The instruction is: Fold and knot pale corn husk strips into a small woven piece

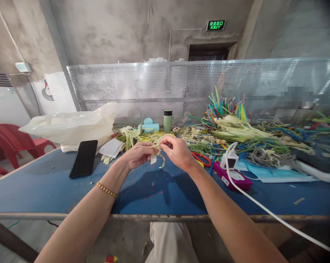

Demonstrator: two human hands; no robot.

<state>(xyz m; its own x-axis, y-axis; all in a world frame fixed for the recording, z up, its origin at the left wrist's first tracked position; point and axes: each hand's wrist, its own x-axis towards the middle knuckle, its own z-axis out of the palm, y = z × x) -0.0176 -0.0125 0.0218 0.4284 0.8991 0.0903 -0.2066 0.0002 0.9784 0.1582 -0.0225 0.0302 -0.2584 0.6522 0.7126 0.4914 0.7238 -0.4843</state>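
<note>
Left grip (139,156) pinching a pale strip (153,159), right grip (178,150) pinching it just beside

We see a moderately bright room, lit from overhead, with the exit sign (215,25) glowing green against dull grey walls (104,29). Soft shadows from the left grip (140,155) and right grip (178,151) spread over the blue counter (44,193). We find pale streaks glaring on the metal screen (126,82) and highlights on the plastic bag (74,126). Wide-angle distortion tilts the walls; the right margin darkens and blurs, near a pixelated patch (295,96).
</note>
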